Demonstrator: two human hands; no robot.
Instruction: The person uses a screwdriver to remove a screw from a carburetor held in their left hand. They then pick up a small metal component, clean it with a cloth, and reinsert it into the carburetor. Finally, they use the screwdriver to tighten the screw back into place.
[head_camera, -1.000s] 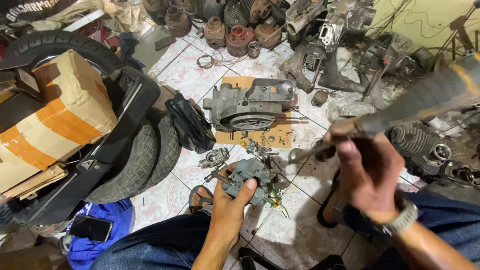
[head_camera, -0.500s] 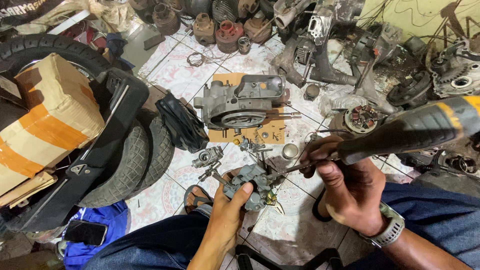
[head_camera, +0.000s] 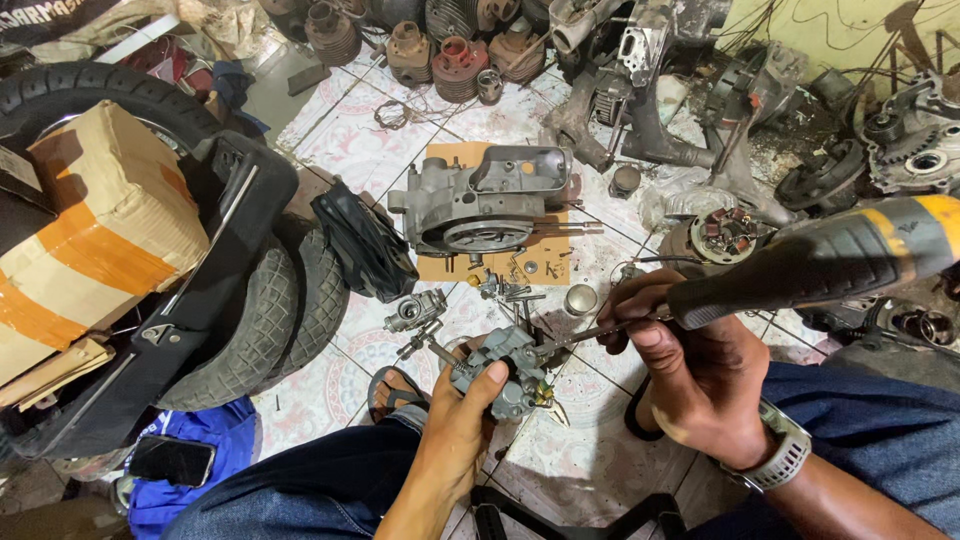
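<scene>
Gripping the small grey metal carburettor (head_camera: 505, 372) firmly, the left hand (head_camera: 455, 440) steadies it; the right hand (head_camera: 700, 375), closed around the black-and-yellow-handled screwdriver (head_camera: 800, 262), should keep the tip, apparently seated, square.

**What the person's wearing**

Both hands are bare, no gloves. The left hand (head_camera: 455, 430) and forearm have no sleeve and nothing on the wrist. The right hand (head_camera: 700, 380) has a wristwatch (head_camera: 780, 455) with a grey, ribbed-looking strap just behind it, forearm bare past that too. Legs are in dark blue jeans (head_camera: 330, 490), creased at the knees. One foot is in a dark flip-flop (head_camera: 392, 392) with a strap over the toes.
</scene>
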